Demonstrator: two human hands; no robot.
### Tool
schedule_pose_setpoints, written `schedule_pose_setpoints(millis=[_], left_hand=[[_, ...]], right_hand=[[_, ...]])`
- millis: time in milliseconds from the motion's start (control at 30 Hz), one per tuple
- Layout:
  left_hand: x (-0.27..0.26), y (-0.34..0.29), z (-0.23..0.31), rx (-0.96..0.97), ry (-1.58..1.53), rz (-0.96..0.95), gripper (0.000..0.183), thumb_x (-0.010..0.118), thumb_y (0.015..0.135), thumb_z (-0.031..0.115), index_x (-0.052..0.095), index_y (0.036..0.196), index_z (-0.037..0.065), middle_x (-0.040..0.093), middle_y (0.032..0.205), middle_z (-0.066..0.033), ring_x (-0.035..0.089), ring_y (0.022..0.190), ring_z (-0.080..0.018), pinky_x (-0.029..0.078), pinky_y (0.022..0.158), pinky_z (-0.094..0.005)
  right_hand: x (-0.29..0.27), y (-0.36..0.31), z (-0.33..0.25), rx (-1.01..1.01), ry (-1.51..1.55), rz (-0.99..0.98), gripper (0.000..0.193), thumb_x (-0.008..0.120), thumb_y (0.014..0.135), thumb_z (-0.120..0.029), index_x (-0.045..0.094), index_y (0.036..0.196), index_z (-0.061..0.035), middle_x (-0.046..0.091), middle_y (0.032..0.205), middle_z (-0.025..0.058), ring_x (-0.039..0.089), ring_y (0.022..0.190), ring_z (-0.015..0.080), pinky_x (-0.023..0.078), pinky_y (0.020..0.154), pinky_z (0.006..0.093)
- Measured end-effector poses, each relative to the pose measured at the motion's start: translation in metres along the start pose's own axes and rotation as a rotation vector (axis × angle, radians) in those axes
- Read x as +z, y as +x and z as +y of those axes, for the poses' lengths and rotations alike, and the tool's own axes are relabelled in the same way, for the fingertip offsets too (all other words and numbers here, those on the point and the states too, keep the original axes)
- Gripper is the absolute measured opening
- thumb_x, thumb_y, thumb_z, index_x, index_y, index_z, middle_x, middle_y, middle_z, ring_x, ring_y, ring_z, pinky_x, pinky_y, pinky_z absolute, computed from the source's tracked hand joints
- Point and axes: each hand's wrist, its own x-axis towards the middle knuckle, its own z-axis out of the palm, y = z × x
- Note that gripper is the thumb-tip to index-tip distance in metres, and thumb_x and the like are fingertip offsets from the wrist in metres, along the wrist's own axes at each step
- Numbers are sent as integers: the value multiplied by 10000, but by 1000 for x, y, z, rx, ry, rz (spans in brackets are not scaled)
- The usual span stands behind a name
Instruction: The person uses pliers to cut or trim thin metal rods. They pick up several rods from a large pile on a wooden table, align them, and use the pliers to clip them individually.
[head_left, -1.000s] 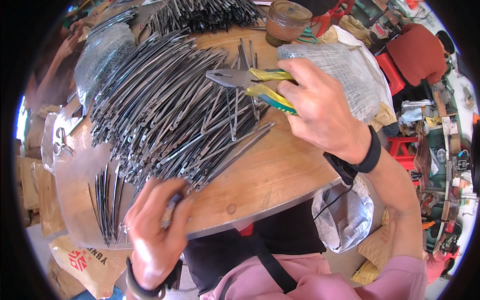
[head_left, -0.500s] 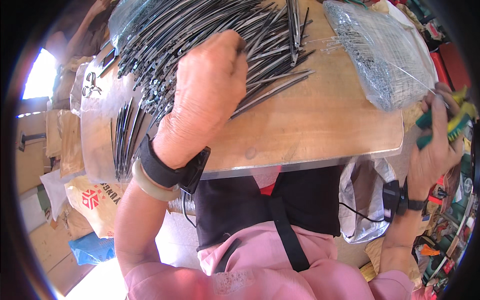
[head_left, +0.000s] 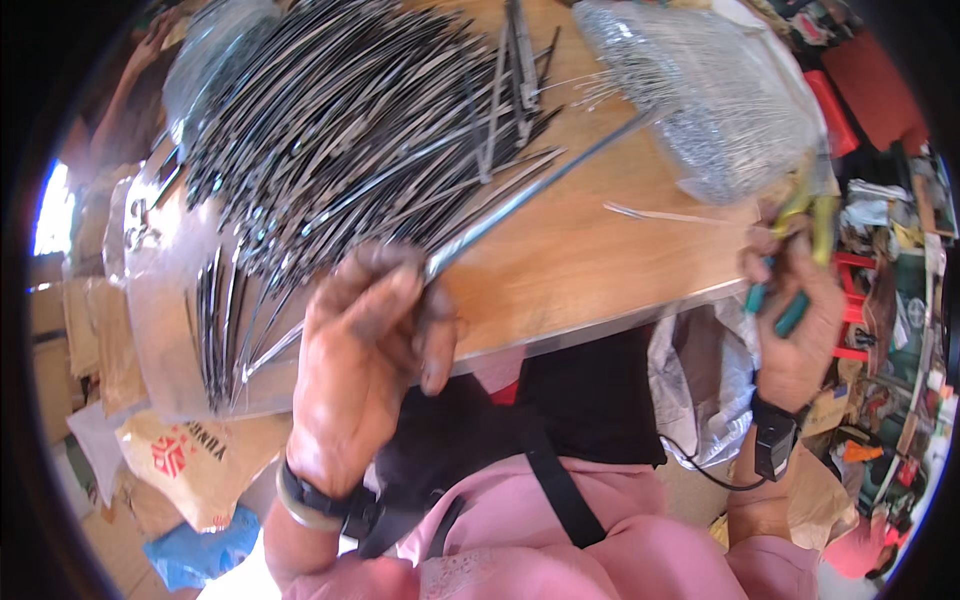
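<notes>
My left hand (head_left: 365,320) is closed around a long, thin, dark metal strip (head_left: 520,205), which slants up to the right over the table. Its shorter end pokes out below my palm. Behind that hand lies a big heap of similar dark strips (head_left: 330,130). On the right, my right hand (head_left: 800,320) grips pliers (head_left: 792,312) with green and yellow handles, smeared by motion. A thin pale wire (head_left: 670,215) lies over the wood close to my right fingers; whether they pinch it I cannot make out.
A clear plastic bag of thin wires (head_left: 710,110) lies at the table's far right. Several strips (head_left: 212,330) lie apart on the left. The wooden table (head_left: 560,270) ends in front of my lap. A printed sack (head_left: 200,470) sits lower left, a red stool (head_left: 855,300) right.
My left hand has come back from the heap toward the near edge and now holds a strip. My right hand with the pliers has moved inward, toward the table's right corner.
</notes>
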Motion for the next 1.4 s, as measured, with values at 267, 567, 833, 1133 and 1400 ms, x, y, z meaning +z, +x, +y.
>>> schedule_pose_setpoints(millis=[267,567,833,1133,1400], left_hand=[[-2,-11,-21,-184,-236,-93,570,641,871,97,419,1381,-31,627,792,-164,598,545,-246,441,445,-295],[-12,-34,-31,-211,-425,-177,381,648,783,4,569,1152,-49,607,738,-234,600,544,-318,461,423,-341],[-2,-26,-33,-189,-125,-134,212,678,848,24,599,1029,-53,651,768,-164,595,539,-214,434,453,-290],[-5,-37,-46,-68,349,-36,67,650,854,-53,636,919,-49,692,779,-101,553,544,-86,400,491,-203],[-8,-24,-40,-297,552,-201,30,635,858,-35,640,887,-43,668,750,-61,597,651,-85,478,623,-211]], right_hand=[[17,-5,41,281,603,-294,145,697,835,-78,585,915,-34,454,1096,52,483,870,151,429,651,279],[30,-8,53,414,468,-308,226,730,805,-120,607,984,-57,565,1128,110,534,884,199,441,690,325],[45,-23,46,288,97,-271,225,697,792,-81,602,969,20,581,1079,181,575,850,212,465,691,326],[20,-9,17,-224,-810,-451,186,722,808,-90,649,945,12,604,1024,133,581,789,150,492,689,303],[66,2,31,-627,-1405,-976,233,730,658,-95,642,842,18,569,1037,141,576,860,297,408,880,438]])
